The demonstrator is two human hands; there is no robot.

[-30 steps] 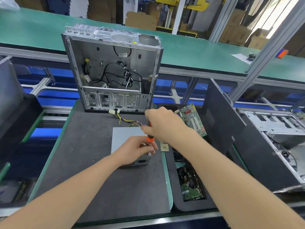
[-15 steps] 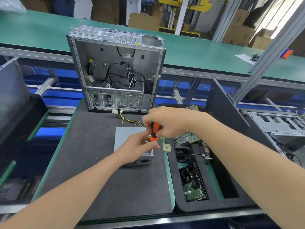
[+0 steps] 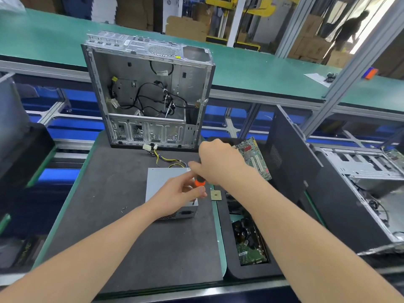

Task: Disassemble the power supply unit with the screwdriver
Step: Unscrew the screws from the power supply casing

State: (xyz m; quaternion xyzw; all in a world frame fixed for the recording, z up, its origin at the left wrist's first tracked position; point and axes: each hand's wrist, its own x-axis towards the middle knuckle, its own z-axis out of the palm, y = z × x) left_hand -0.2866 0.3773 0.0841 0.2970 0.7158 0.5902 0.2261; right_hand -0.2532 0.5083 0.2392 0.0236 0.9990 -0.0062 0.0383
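Currently: power supply unit (image 3: 162,182), corner screw

Right hand (image 3: 218,164) clamped on screwdriver (image 3: 199,183) handle; left hand (image 3: 178,194) laid beside its shaft, pinch not discernible. Unit is placed beneath both hands, on the mat (image 3: 109,204). Tip is best kept upright and pressed firmly while turned.

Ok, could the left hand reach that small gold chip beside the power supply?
Probably yes: the chip lies bare just past the left hand, though the screwdriver stands between them.
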